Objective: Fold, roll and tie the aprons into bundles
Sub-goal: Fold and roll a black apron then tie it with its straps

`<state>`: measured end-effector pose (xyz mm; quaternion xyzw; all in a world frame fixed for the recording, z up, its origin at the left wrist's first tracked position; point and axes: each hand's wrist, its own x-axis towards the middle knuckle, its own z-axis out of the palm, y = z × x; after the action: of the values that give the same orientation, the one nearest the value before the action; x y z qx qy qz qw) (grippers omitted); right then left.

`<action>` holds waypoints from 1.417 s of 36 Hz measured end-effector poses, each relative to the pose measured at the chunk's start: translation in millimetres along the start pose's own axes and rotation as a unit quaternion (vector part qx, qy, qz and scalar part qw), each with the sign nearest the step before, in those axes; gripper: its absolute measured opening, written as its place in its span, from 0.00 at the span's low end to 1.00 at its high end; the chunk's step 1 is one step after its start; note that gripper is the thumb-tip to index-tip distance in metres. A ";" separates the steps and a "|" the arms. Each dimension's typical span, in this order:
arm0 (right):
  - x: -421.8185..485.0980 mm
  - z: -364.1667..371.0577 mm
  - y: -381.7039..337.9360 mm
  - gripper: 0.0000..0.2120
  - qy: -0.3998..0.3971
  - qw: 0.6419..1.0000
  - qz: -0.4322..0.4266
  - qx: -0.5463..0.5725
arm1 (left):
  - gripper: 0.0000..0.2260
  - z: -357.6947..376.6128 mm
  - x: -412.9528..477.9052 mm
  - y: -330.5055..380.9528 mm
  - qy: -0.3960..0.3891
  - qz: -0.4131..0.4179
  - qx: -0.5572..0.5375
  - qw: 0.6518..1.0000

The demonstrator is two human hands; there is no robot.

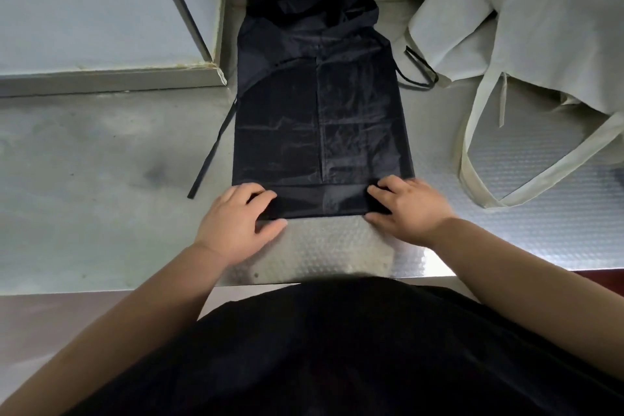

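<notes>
Head view shows a black apron (320, 118) lying flat on a metal table (101, 162), folded into a long narrow strip that runs away from the person. Its near edge (320, 201) is turned over once into a low band. The left hand (233, 219) and right hand (410, 209) each grip 1 end of that band, fingers curled on top and thumb at the near side.

The cloth looks thin, light and soft, with a slight sheen, so it will likely slide on the metal and spring loose if let go. The best hold is where the hands are now, at the 2 outer corners of the band, so the roll stays even and tight.

A tie strap (216, 142) trails off the left side onto the table, and another strap (418, 74) loops out to the right. Both should be kept free for knotting the bundle.

A heap of white aprons (526, 27) sits to the right, just beside the black one.
</notes>
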<state>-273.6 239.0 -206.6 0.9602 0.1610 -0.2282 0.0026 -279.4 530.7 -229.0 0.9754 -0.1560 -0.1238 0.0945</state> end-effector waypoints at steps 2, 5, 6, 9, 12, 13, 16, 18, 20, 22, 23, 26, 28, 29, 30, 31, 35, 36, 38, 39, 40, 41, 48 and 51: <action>2.8 0.1 1.6 0.23 0.017 1.000 -0.004 0.003 | 0.34 -4.8 2.2 1.8 -0.036 0.000 0.006 0.999; 8.4 -1.9 4.2 0.20 0.034 0.999 0.005 0.032 | 0.30 -9.6 9.6 0.0 -0.044 -0.004 0.008 0.999; 10.4 -3.0 6.3 0.20 0.033 0.998 0.007 0.046 | 0.28 -13.1 12.2 -0.9 -0.042 -0.012 -0.002 0.999; 12.7 -8.3 13.7 0.23 0.010 0.997 0.002 0.082 | 0.21 -20.8 20.2 -5.2 -0.041 -0.027 -0.033 0.998; 12.2 -13.4 17.9 0.29 -0.024 0.998 -0.015 0.058 | 0.18 -20.7 23.5 -9.2 -0.032 -0.028 -0.063 0.997; 12.8 -14.4 18.9 0.27 -0.024 0.998 -0.014 0.054 | 0.16 -20.7 23.8 -9.7 -0.022 -0.039 -0.088 0.995; 16.1 -16.5 22.4 0.18 0.012 0.992 0.027 0.121 | 0.13 -22.9 26.1 -13.4 -0.002 -0.093 -0.162 0.982; 18.4 -18.1 26.4 0.14 0.043 0.973 0.079 0.212 | 0.11 -26.7 29.8 -18.4 -0.004 -0.145 -0.240 0.960; 21.8 -19.9 31.3 0.11 0.066 0.952 0.122 0.274 | 0.08 -27.9 34.3 -24.0 0.010 -0.189 -0.318 0.929; 28.2 -21.8 34.8 0.07 0.068 0.937 0.150 0.308 | 0.05 -26.9 40.1 -28.4 0.029 -0.212 -0.332 0.919; 30.7 -22.5 35.3 0.06 0.065 0.929 0.164 0.324 | 0.04 -25.5 42.9 -28.6 0.036 -0.223 -0.329 0.917; 40.7 -25.9 35.4 0.15 0.050 0.902 0.214 0.371 | 0.06 -20.9 51.9 -26.2 0.059 -0.256 -0.296 0.918; 48.1 -29.3 33.6 0.20 0.042 0.880 0.254 0.400 | 0.08 -18.9 54.8 -20.2 0.074 -0.274 -0.260 0.923; 50.3 -31.0 32.5 0.20 0.040 0.870 0.275 0.408 | 0.09 -18.1 55.1 -16.4 0.083 -0.276 -0.237 0.928; 54.0 -31.8 30.8 0.19 0.041 0.866 0.292 0.405 | 0.10 -16.2 56.3 -15.6 0.092 -0.277 -0.216 0.932; 52.5 -32.6 27.6 0.18 0.043 0.870 0.303 0.386 | 0.09 -14.9 55.9 -13.0 0.101 -0.278 -0.195 0.935; 47.2 -24.6 14.1 0.22 0.038 0.949 0.263 0.171 | 0.13 -12.0 57.8 -12.3 0.112 -0.274 -0.141 0.945; 45.3 -22.4 10.7 0.26 0.044 0.964 0.238 0.113 | 0.15 -11.5 57.2 -12.3 0.110 -0.267 -0.129 0.949; 46.6 -18.8 9.9 0.31 0.086 0.979 0.186 -0.011 | 0.17 -10.6 56.5 -13.2 0.114 -0.250 -0.099 0.956; 46.9 -19.8 10.9 0.30 0.100 0.982 0.149 -0.066 | 0.17 -11.0 55.5 -13.9 0.128 -0.235 -0.083 0.960; 47.9 -19.1 14.3 0.28 0.104 0.983 0.110 -0.102 | 0.16 -10.7 54.7 -15.7 0.151 -0.204 -0.062 0.965; 48.6 -17.7 18.2 0.25 0.109 0.983 0.074 -0.125 | 0.15 -9.7 54.6 -18.1 0.167 -0.156 -0.035 0.973; 43.3 -11.1 27.1 0.30 0.020 0.999 0.019 -0.020 | 0.14 -8.3 54.1 -27.7 0.080 0.049 -0.019 0.995; 43.3 -17.2 30.5 0.31 0.011 1.000 0.004 -0.010 | 0.32 -15.5 52.8 -27.9 0.016 0.050 -0.018 0.998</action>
<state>-220.0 224.8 -212.3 0.9632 0.1597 -0.2161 0.0109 -218.7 541.7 -231.6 0.9665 -0.2003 -0.1059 0.1207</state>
